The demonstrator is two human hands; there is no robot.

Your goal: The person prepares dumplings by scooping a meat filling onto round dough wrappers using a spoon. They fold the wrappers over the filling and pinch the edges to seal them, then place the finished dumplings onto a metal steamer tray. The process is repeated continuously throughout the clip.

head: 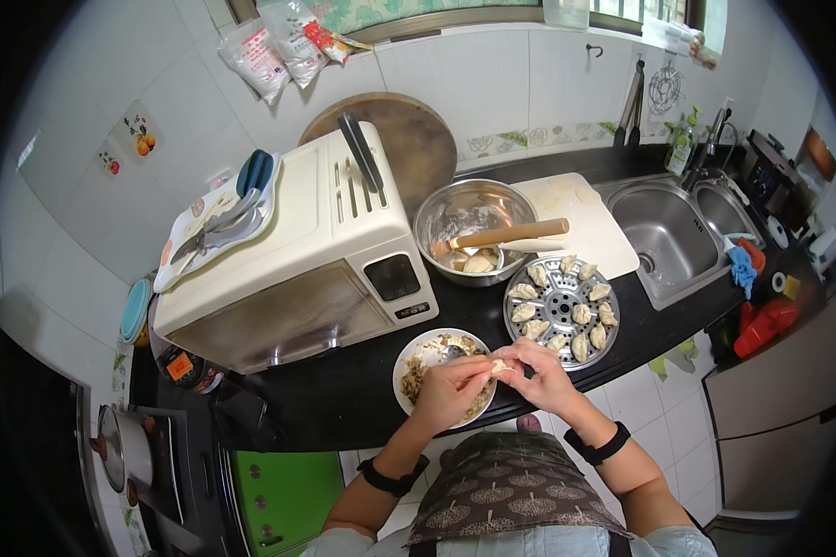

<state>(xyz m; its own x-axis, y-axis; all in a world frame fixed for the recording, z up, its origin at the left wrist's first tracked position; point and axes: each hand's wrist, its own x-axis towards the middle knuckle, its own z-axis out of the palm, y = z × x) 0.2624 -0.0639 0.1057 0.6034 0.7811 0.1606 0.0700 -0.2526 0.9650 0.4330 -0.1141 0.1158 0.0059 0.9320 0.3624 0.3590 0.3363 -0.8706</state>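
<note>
My left hand (453, 391) and my right hand (542, 376) meet over the right rim of a white bowl of filling (412, 348). Their fingertips pinch a small dough dumpling (501, 366) between them. A metal spoon (453, 353) rests in the filling. Just beyond my right hand lies a round perforated steel steamer tray (563, 291) that bears several folded dumplings (581, 314). Behind it a steel mixing bowl (437, 216) holds a piece of dough (479, 261), and a wooden rolling pin (512, 234) leans across its rim. The underside of the held dumpling is hidden by my fingers.
A cream countertop oven (306, 216) stands at the left, with a tray of utensils (181, 259) on top. A white cutting board (599, 230) lies beside the steel sink (662, 223). A round wooden board (411, 139) leans on the wall. The black counter's front edge (599, 379) runs before me.
</note>
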